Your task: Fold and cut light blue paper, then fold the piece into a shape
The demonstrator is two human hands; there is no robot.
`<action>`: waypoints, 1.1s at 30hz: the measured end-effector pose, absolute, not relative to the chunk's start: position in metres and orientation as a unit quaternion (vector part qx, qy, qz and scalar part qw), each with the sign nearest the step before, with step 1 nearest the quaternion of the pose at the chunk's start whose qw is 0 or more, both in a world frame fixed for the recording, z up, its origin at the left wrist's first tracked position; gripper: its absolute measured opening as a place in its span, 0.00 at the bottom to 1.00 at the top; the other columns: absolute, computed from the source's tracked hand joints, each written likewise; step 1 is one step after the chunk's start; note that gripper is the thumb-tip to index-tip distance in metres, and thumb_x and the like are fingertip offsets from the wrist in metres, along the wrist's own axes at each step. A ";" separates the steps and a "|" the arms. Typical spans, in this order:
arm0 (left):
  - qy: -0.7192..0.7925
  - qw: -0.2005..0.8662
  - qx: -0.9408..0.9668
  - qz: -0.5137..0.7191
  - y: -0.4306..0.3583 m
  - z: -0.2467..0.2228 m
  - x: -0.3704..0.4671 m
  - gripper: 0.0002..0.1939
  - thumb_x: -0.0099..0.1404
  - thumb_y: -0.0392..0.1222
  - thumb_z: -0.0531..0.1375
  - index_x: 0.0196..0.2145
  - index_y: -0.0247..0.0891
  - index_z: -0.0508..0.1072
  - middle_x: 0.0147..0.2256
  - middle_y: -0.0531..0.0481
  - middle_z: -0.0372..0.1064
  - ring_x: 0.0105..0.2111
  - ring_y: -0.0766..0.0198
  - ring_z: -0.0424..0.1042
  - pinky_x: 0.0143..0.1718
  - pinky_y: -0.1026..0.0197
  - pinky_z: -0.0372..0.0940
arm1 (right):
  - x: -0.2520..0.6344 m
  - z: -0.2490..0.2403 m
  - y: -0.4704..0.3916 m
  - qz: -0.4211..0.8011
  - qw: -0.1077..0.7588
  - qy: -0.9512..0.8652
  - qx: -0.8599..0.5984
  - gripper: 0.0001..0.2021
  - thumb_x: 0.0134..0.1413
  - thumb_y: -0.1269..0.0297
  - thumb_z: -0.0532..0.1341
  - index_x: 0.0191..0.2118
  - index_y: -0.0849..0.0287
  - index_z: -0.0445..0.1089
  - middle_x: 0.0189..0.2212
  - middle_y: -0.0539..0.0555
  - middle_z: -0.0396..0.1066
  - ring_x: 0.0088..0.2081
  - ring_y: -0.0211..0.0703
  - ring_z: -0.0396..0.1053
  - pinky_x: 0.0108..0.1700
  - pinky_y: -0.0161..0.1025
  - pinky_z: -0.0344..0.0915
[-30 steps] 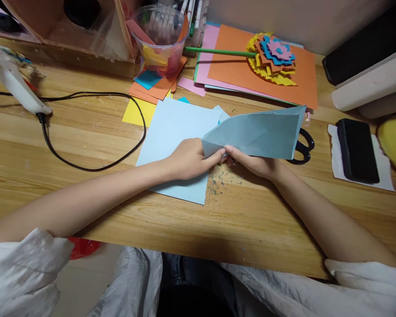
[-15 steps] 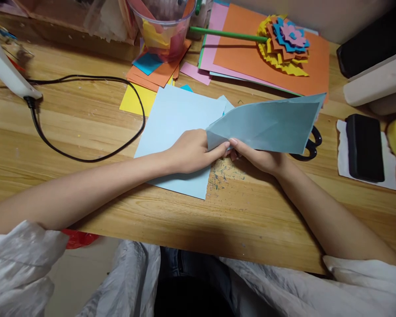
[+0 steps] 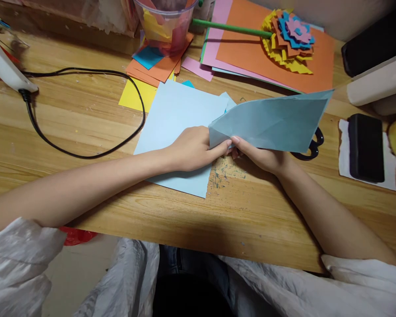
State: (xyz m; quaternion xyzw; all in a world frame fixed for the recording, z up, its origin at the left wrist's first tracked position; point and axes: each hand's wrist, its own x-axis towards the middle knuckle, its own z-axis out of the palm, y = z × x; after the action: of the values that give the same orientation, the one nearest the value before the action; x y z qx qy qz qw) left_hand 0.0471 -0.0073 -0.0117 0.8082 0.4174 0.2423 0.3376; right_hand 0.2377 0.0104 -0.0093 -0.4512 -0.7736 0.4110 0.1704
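Note:
A folded light-blue sheet of paper [image 3: 277,121] is held up off the table, tilted, its far end pointing right. My left hand [image 3: 191,149] pinches its left end, thumb on the near edge. Right beside it, my right hand [image 3: 260,154] grips the lower edge with the thumb in front; its other fingers are mostly hidden behind the paper. The two thumb tips almost touch. Under my left hand lies another light-blue sheet [image 3: 181,105], flat on the table. Black scissor handles [image 3: 312,147] show from behind the folded sheet.
A clear plastic cup [image 3: 166,33] stands at the back on coloured paper pieces [image 3: 148,72]. A paper flower [image 3: 290,39] with a green stem rests on stacked coloured sheets [image 3: 244,48]. A black cable [image 3: 86,156] loops at left. A black box-like object [image 3: 366,147] lies at right.
Both hands keep their hold on the folded sheet, whose right end has shifted slightly right and up in view. The whole view has moved a little.

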 end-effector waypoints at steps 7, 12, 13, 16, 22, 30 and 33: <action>0.418 0.338 0.809 0.237 -0.007 -0.012 0.047 0.16 0.66 0.45 0.47 0.31 0.37 0.71 0.30 0.50 0.71 0.34 0.63 0.69 0.40 0.59 0.62 | 0.238 -0.010 0.012 0.412 0.174 -0.782 -0.434 0.20 0.58 0.54 0.51 0.20 0.57 0.64 0.21 0.48 0.67 0.25 0.36 0.64 0.36 0.35 0.59; 0.417 0.338 0.810 0.238 -0.007 -0.012 0.047 0.17 0.66 0.46 0.47 0.31 0.37 0.72 0.30 0.50 0.72 0.33 0.64 0.69 0.40 0.59 0.62 | 0.238 -0.012 0.012 0.426 0.178 -0.777 -0.428 0.19 0.58 0.54 0.50 0.21 0.57 0.65 0.21 0.48 0.68 0.25 0.36 0.64 0.34 0.35 0.59; 0.417 0.339 0.810 0.236 -0.007 -0.012 0.047 0.17 0.66 0.46 0.47 0.31 0.37 0.72 0.29 0.50 0.72 0.33 0.64 0.69 0.40 0.60 0.62 | 0.238 -0.012 0.012 0.430 0.178 -0.776 -0.425 0.19 0.58 0.54 0.50 0.21 0.57 0.64 0.21 0.48 0.67 0.24 0.36 0.63 0.34 0.35 0.59; 0.417 0.342 0.809 0.235 -0.007 -0.011 0.047 0.17 0.66 0.46 0.47 0.31 0.37 0.72 0.29 0.51 0.71 0.32 0.64 0.69 0.40 0.60 0.62 | 0.238 -0.011 0.012 0.423 0.176 -0.778 -0.429 0.20 0.58 0.53 0.50 0.20 0.58 0.63 0.21 0.49 0.67 0.25 0.37 0.63 0.36 0.36 0.59; 0.416 0.356 0.805 0.229 -0.007 -0.010 0.046 0.17 0.66 0.46 0.46 0.31 0.37 0.71 0.26 0.51 0.70 0.30 0.66 0.69 0.38 0.61 0.62 | 0.237 -0.007 0.012 0.425 0.160 -0.776 -0.437 0.20 0.59 0.53 0.50 0.20 0.58 0.62 0.22 0.50 0.66 0.26 0.37 0.62 0.37 0.36 0.60; 0.420 0.362 0.805 0.213 -0.006 -0.009 0.045 0.19 0.66 0.47 0.45 0.29 0.37 0.70 0.25 0.51 0.69 0.30 0.66 0.68 0.37 0.61 0.62 | 0.233 -0.005 0.012 0.429 0.166 -0.777 -0.430 0.21 0.57 0.50 0.50 0.19 0.56 0.62 0.19 0.51 0.66 0.24 0.40 0.64 0.33 0.39 0.63; 0.425 0.364 0.801 0.211 -0.006 -0.009 0.045 0.19 0.66 0.48 0.46 0.29 0.36 0.70 0.25 0.51 0.69 0.29 0.66 0.68 0.37 0.61 0.62 | 0.232 -0.004 0.012 0.418 0.176 -0.775 -0.439 0.21 0.56 0.48 0.51 0.18 0.55 0.63 0.19 0.51 0.67 0.24 0.41 0.65 0.33 0.40 0.63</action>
State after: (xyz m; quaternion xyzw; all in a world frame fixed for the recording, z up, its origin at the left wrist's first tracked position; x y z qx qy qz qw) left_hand 0.0449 -0.0065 -0.0094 0.8011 0.4255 0.2113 0.3642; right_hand 0.2320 0.0116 -0.0042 -0.4394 -0.7755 0.4179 0.1761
